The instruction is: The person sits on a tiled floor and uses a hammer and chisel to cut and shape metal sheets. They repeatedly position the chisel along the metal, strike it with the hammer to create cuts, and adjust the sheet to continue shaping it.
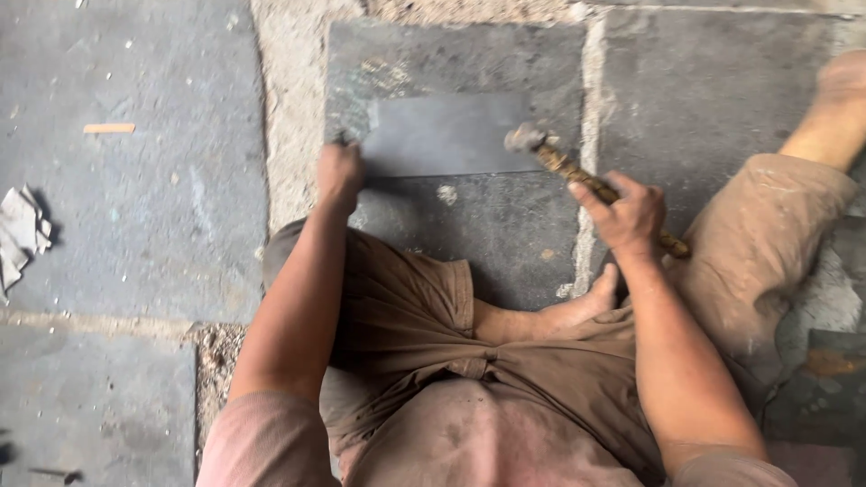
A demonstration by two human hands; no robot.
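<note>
A thin dark grey metal sheet (446, 133) lies flat on a stone slab (505, 225) in front of me. My left hand (339, 171) grips the sheet's near left corner. My right hand (631, 212) is closed around the rusty handle of a hammer (564, 162). The hammer's head hangs just over the sheet's right edge. I sit on the ground with my legs folded, one foot tucked under me.
Stone floor slabs with rough mortar joints (289, 99) surround me. A small wooden stick (109, 128) lies at the far left. Crumpled grey scraps (23, 236) sit at the left edge. My right knee (776, 234) fills the right side.
</note>
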